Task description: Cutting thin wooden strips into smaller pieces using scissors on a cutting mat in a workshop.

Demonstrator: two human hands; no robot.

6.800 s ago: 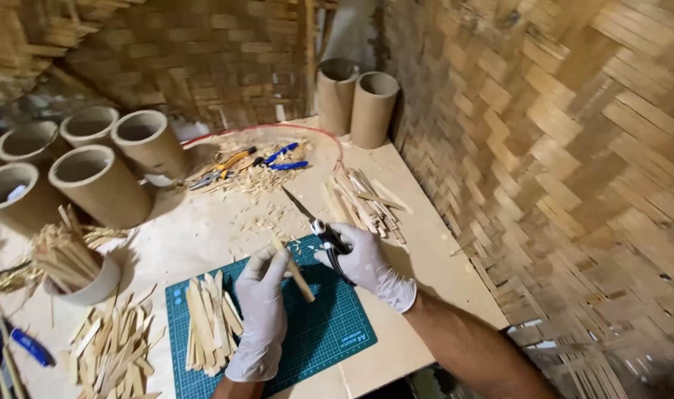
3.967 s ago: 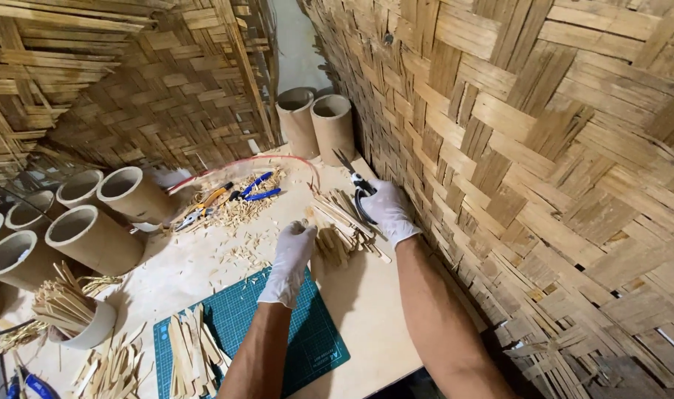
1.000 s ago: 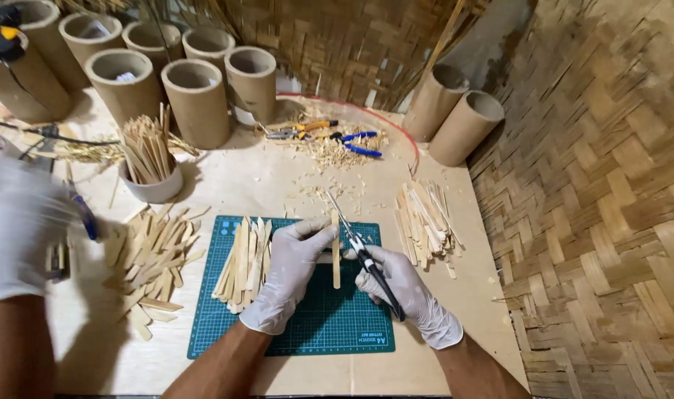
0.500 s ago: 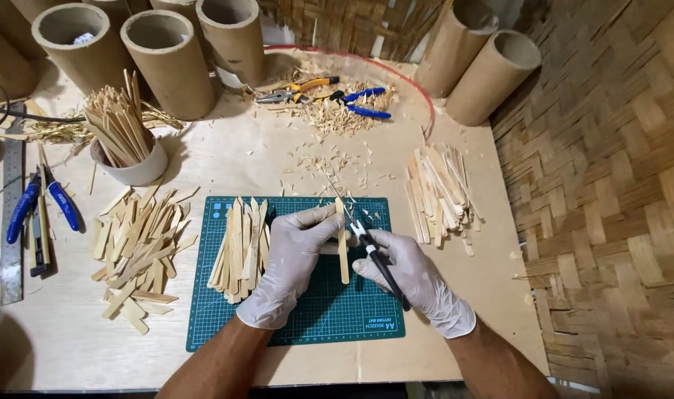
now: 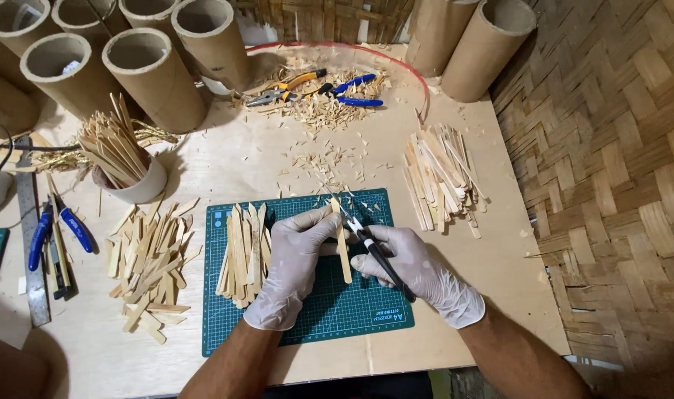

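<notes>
Now we've settled over the green cutting mat (image 5: 315, 325): our left hand (image 5: 296, 255) pinches a bamboo strip (image 5: 341, 244) flat on it, our right hand (image 5: 411, 262) closed around small snips (image 5: 366, 240) at its top, no longer reaching for the strip pile (image 5: 440, 177).

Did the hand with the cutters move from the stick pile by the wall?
Yes. The right hand came back from the stick pile to the green cutting mat.

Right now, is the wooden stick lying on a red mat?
No, the wooden stick lies on a green cutting mat, held by the left hand.
</notes>
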